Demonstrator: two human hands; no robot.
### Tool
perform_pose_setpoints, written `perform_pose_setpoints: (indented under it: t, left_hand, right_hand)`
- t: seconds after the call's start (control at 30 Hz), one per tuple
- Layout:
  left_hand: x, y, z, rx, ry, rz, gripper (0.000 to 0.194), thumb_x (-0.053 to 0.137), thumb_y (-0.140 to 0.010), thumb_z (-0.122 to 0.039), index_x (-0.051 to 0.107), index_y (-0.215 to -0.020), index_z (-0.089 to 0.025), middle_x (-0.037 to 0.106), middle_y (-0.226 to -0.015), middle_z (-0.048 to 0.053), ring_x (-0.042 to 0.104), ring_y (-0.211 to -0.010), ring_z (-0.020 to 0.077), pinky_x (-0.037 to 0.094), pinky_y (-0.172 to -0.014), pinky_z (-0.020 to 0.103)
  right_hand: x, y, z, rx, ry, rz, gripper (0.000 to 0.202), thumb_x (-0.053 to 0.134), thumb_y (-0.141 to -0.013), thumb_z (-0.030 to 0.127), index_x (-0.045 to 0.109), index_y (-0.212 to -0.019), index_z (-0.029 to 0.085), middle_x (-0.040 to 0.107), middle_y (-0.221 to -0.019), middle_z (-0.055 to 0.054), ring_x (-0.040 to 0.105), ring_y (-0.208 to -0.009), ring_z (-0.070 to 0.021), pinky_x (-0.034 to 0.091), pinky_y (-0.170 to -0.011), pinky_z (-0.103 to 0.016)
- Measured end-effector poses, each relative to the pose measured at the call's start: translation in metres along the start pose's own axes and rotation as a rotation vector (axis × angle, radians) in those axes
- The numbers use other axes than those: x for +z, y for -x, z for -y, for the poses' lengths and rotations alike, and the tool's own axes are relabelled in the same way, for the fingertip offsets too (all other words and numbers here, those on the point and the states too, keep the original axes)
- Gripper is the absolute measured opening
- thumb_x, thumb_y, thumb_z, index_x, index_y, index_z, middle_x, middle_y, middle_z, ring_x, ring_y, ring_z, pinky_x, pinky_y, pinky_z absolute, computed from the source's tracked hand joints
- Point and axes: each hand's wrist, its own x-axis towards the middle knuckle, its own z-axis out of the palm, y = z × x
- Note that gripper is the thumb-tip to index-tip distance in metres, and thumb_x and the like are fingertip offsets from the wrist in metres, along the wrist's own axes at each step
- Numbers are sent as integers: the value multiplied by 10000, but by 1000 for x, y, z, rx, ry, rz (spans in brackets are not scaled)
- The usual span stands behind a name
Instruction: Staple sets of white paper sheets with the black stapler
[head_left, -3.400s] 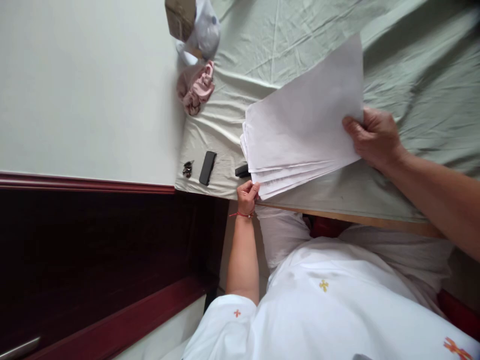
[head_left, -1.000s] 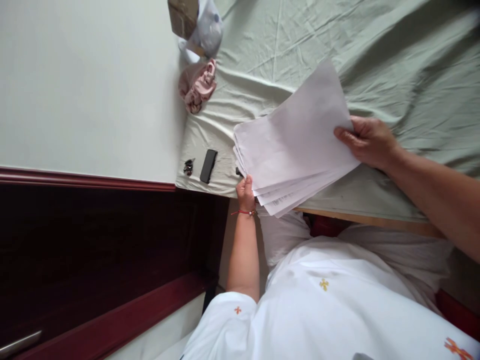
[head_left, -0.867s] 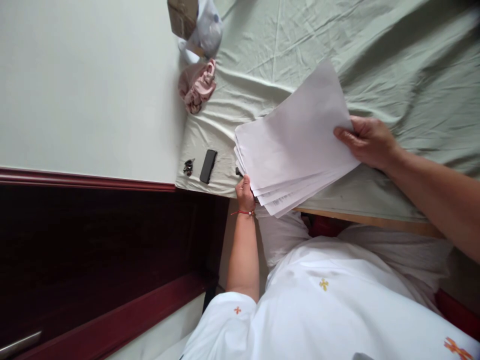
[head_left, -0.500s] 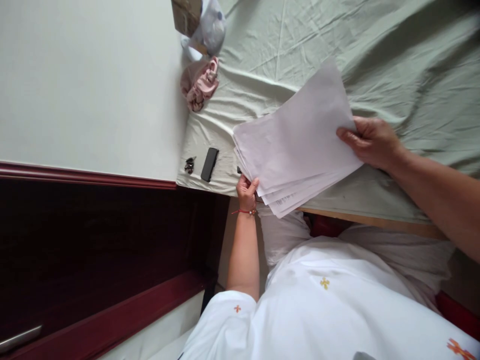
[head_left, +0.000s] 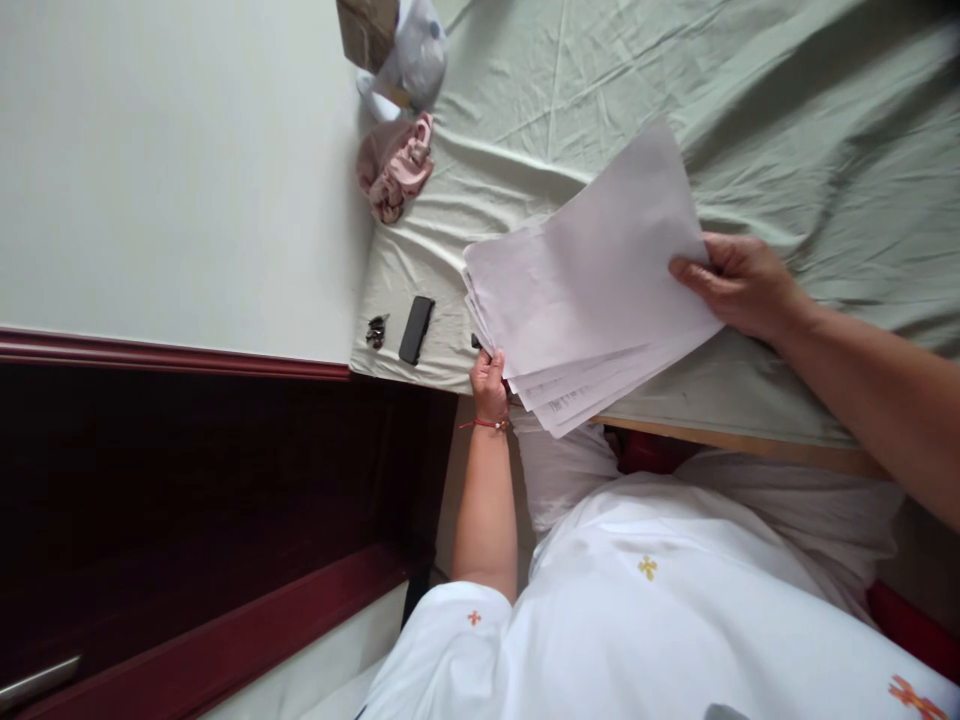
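Note:
A fanned stack of white paper sheets (head_left: 585, 285) is held over the cloth-covered table, its top sheet blank and print showing on a lower edge. My right hand (head_left: 750, 282) grips the stack's right edge, thumb on top and fingers beneath. At the lower left corner of the sheets, my left hand (head_left: 490, 388) is closed around a small dark stapler-like tool (head_left: 475, 341). Only bits of that tool show past the fingers and paper, so its kind is not certain. A red string bracelet circles the left wrist.
A black phone-like case (head_left: 417, 330) and a bunch of keys (head_left: 376, 331) lie left of the papers. Further back are a crumpled pink cloth (head_left: 397, 170), a clear plastic bag (head_left: 421, 60) and a brown box (head_left: 369, 30) against the wall. Wrinkled green cloth (head_left: 810, 130) covers the table.
The left hand's thumb has drawn back slightly off the paper corner, and a dark part of the tool shows beside it. The right hand keeps its hold; the stack has barely shifted.

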Motion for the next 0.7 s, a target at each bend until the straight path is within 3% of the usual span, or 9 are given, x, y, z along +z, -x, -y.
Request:
perform_pose_setpoints:
  t: [0.13,0.3,0.43,0.57,0.7]
  left_hand:
    - [-3,1,0,-13,-25,41,435,802,-788,-553,764,-1017,-186,775,-1005,77,729,-972,210,560,-899,310]
    - [-2,3,-3,-13,-185,40,386,871,-715,-516,761,-777,-151,741,-756,30,688,-737,160,548,-732,273]
    - [3,5,-15,83,-192,-12,361,849,-751,-511,785,-860,-172,778,-863,38,716,-870,177,561,-892,313]
    - [6,4,-34,171,-212,-45,401,850,-742,-525,786,-938,-182,785,-926,46,716,-1033,201,541,-999,321]
    - [7,5,-52,244,-246,-67,417,861,-716,-552,764,-844,-167,757,-827,34,723,-986,196,553,-988,315]
  right_hand:
    - [0,0,2,38,-158,52,519,748,-749,702,703,-903,209,630,-747,-9,518,-649,-130,423,-540,-266]
    - [1,0,3,30,-343,53,469,817,-741,600,725,-985,210,683,-857,-14,570,-709,-126,493,-637,-284]
    - [-1,3,5,35,-424,119,441,890,-690,465,738,-1028,225,717,-937,-2,618,-777,-135,558,-746,-317]
    - [-3,5,5,4,-407,97,364,937,-595,395,761,-855,211,717,-893,16,632,-772,-141,590,-797,-363]
    - [-2,5,2,-41,-328,-7,290,939,-578,364,745,-704,190,711,-831,16,630,-741,-144,599,-815,-406]
